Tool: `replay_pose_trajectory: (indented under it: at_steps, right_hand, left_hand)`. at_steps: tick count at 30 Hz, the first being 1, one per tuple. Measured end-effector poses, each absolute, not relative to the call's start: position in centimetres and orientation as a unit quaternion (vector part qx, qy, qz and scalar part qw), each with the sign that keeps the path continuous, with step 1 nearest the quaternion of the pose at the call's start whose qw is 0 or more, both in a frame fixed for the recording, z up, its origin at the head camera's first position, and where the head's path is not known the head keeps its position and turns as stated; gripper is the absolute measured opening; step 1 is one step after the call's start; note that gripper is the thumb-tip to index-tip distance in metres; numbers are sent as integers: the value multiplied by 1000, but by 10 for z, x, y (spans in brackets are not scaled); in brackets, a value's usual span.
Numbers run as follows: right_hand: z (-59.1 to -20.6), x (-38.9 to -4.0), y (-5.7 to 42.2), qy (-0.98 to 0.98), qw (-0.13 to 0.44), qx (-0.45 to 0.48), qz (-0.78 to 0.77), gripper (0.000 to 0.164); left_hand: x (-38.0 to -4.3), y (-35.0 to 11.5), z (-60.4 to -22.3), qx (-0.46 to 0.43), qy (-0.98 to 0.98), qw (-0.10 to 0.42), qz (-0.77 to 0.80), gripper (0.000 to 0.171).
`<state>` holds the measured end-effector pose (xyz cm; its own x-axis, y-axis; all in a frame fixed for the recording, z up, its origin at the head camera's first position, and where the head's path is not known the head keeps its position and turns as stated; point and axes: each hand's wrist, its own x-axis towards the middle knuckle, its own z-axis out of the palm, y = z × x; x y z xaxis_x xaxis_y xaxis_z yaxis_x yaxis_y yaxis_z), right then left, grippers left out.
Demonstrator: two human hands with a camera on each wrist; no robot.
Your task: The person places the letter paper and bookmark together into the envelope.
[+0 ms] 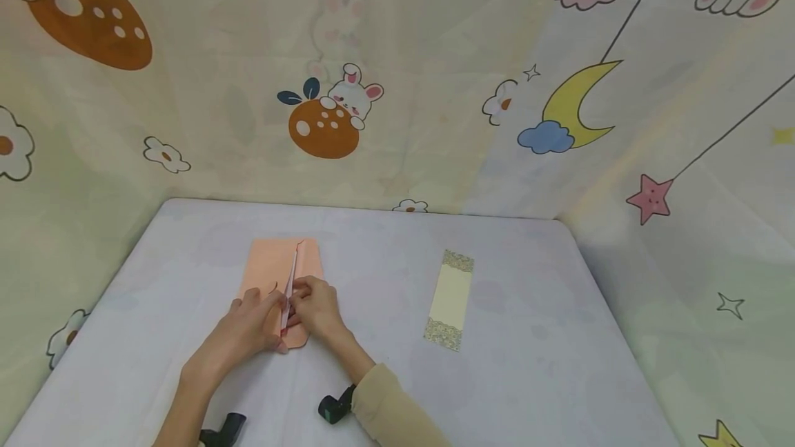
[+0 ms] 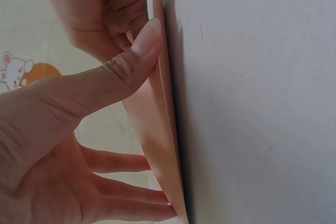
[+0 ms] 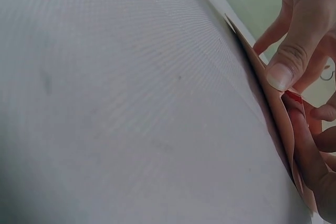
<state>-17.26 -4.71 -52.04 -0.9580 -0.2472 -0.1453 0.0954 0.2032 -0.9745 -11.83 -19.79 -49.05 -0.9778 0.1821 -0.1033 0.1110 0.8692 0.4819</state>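
Note:
A peach-coloured paper envelope [image 1: 267, 261] lies on the left part of the table. A long slit runs down it, showing white paper and a little red [image 3: 294, 97] inside. My left hand [image 1: 251, 326] rests on the envelope, its thumb [image 2: 131, 66] against the near edge and its straight fingers spread over the face. On the other side of the slit, my right hand [image 1: 318, 305] pinches the envelope's loose edge, with curled fingers partly inside the opening. The hands hide some of the slit.
To the right, a cream strip [image 1: 448, 299] with glittery gold ends lies flat on the white tabletop [image 1: 534, 364]. Black wrist devices [image 1: 335, 407] sit low near both forearms. A patterned cloth [image 1: 422, 123] hangs behind and beside the table.

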Motion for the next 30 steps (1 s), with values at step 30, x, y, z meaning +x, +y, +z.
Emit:
replay_pose_trajectory:
  at_steps: [30]
  right_hand:
    - [-521, -171, -43, 771, 107, -50, -626, 28]
  left_hand:
    - [-119, -197, -490, 78, 964, 79, 240, 69]
